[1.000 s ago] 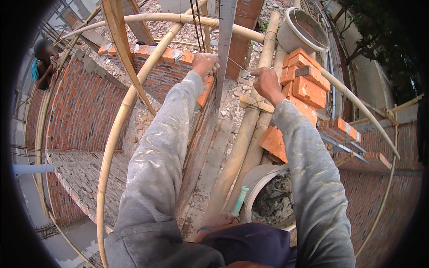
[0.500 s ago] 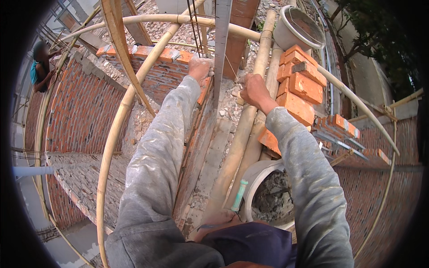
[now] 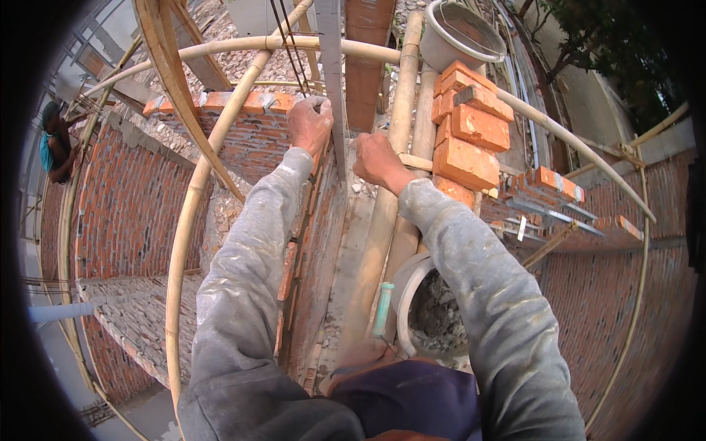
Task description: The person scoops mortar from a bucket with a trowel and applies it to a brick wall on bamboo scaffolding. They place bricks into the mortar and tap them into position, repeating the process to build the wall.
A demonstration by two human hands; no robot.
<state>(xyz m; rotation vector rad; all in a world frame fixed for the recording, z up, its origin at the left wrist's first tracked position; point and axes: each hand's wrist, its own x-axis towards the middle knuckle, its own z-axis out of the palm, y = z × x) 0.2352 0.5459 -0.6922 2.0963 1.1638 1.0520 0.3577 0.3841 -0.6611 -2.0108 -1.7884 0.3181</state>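
Observation:
My left hand (image 3: 309, 123) rests at the corner of the brick wall (image 3: 250, 140), its fingers curled against the upright grey board (image 3: 333, 81). What those fingers hold, if anything, I cannot make out. On the board's other side, my right hand (image 3: 379, 160) is closed in a pinch close to its edge. A thin string led to the right fingers a moment earlier; now it hardly shows. Below my right forearm stands a bucket (image 3: 403, 323) of grey mortar, with a turquoise-handled tool (image 3: 383, 309) beside it.
Orange bricks (image 3: 471, 165) are stacked right of my right hand, with another bucket (image 3: 434, 48) behind them. Thick bamboo poles (image 3: 382, 242) run alongside the wall. A curved bamboo pole (image 3: 195, 198) crosses on the left. Another person (image 3: 57, 147) sits at the far left.
My right hand has moved left and slightly down, closer to the upright board. My left hand stays by the wall corner. The whole view has shifted a little.

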